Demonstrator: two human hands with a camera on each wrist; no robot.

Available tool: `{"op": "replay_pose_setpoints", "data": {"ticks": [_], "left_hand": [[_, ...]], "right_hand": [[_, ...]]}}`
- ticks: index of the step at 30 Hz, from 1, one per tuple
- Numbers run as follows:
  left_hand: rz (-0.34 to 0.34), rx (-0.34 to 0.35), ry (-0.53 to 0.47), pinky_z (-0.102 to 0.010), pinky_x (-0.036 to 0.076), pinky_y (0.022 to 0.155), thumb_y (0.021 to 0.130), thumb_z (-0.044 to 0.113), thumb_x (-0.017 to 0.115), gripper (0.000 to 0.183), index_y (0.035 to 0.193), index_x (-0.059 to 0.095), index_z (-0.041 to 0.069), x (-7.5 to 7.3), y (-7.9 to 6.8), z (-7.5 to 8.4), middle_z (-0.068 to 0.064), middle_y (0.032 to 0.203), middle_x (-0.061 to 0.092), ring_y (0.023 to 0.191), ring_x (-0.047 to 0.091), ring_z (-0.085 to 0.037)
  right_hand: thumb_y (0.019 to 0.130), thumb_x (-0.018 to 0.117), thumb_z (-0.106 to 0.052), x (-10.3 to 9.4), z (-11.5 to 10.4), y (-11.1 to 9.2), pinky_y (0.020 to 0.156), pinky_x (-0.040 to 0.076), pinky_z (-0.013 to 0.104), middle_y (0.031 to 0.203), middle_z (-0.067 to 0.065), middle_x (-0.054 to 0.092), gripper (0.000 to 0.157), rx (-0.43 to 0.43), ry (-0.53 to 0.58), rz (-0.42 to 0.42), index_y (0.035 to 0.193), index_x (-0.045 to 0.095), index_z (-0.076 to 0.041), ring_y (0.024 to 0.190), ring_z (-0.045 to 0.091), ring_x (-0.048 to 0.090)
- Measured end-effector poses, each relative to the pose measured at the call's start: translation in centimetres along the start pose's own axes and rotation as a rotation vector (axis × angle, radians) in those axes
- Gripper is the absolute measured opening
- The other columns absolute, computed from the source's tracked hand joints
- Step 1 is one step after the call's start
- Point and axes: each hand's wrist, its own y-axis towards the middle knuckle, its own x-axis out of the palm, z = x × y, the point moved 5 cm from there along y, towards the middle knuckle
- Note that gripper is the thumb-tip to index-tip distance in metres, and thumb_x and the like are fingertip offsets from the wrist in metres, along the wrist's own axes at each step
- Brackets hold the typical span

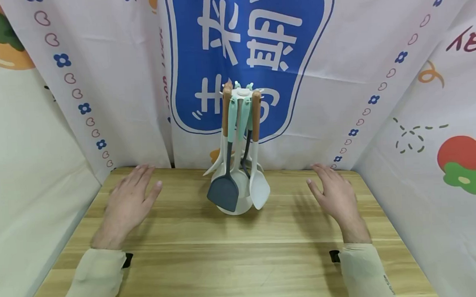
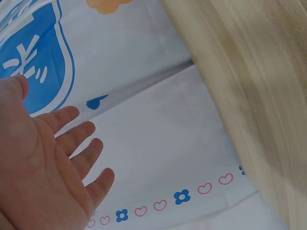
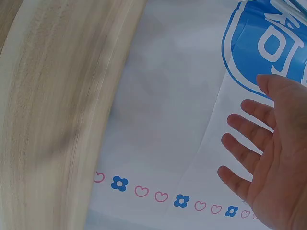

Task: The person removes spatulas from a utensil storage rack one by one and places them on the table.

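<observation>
A white utensil stand (image 1: 241, 207) rises near the back middle of the wooden table, hung round with kitchen tools. On its front side hang a dark grey spatula (image 1: 224, 193) with a mint handle and a white spoon (image 1: 259, 190) with a brown handle. More tools behind are partly hidden. My left hand (image 1: 125, 203) hovers over the table's left side, fingers extended and holding nothing; its palm (image 2: 38, 167) shows in the left wrist view. Over the right side is my right hand (image 1: 337, 197), also bare, with fingers spread apart in the right wrist view. Neither touches the stand.
The wooden table (image 1: 228, 265) ends at a white printed curtain (image 1: 320, 99) bearing a large blue sign with white characters. Similar printed cloth walls, the left wall (image 1: 28, 155) and the right wall (image 1: 417, 175), close in both sides.
</observation>
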Motion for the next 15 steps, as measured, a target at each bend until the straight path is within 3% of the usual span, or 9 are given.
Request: {"op": "replay_pose_setpoints", "data": {"ticks": [7,15], "left_hand": [[0.027,0.021,-0.014,-0.084,0.027,0.139,0.127,0.055,0.034,0.076,0.183,0.034,0.004,-0.3,-0.2,1.1,-0.029,0.190,0.033,0.174,0.035,-0.058],[0.100,0.076,-0.032,-0.086,0.033,0.134,0.127,0.051,0.042,0.070,0.182,0.040,0.008,-2.0,-0.5,3.6,-0.024,0.188,0.041,0.169,0.043,-0.057]], "right_hand": [[0.120,0.065,-0.035,0.0,-0.5,0.1,0.125,0.053,0.078,0.173,0.020,0.064,0.056,-0.015,0.009,0.020,0.168,0.061,-0.008,0.156,0.054,0.063],[0.118,0.070,-0.027,-0.9,-2.4,-0.1,0.129,0.052,0.073,0.168,0.020,0.068,0.052,-0.024,0.125,0.074,0.165,0.063,-0.008,0.154,0.050,0.066]]}}
